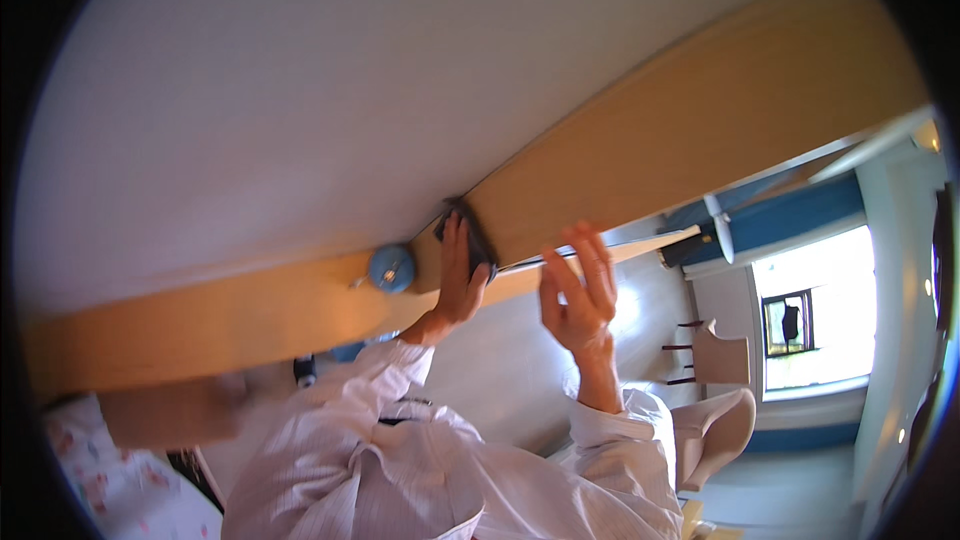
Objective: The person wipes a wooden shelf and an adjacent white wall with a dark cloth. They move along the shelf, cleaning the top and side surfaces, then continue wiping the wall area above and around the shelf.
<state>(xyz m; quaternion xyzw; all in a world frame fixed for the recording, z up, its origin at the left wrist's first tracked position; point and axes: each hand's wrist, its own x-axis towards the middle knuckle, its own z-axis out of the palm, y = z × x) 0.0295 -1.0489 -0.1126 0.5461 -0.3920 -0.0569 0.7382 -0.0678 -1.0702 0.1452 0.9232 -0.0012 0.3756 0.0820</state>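
Observation:
My left hand [456, 277] lies along a dark, flat, oblong object [480, 244], its fingers over the face and its thumb by the near end. Blur hides what kind of thing this is. It is against the end of a broad light-wood panel [645, 131], close to the wall. Just left of that hand, a round blue object [391, 268] rests on a wooden ledge [247, 307]. My right hand [581, 292] is raised in front of the panel's lower edge, fingers spread and slightly blurred, with nothing in it.
A pale wall [285, 105] rises behind the ledge. To the right stand a beige chair [720, 352] and a beige armchair [712, 439] near a bright window [817, 315]. Flowered fabric [127, 480] shows at lower left, beside a brown blurred shape [169, 412].

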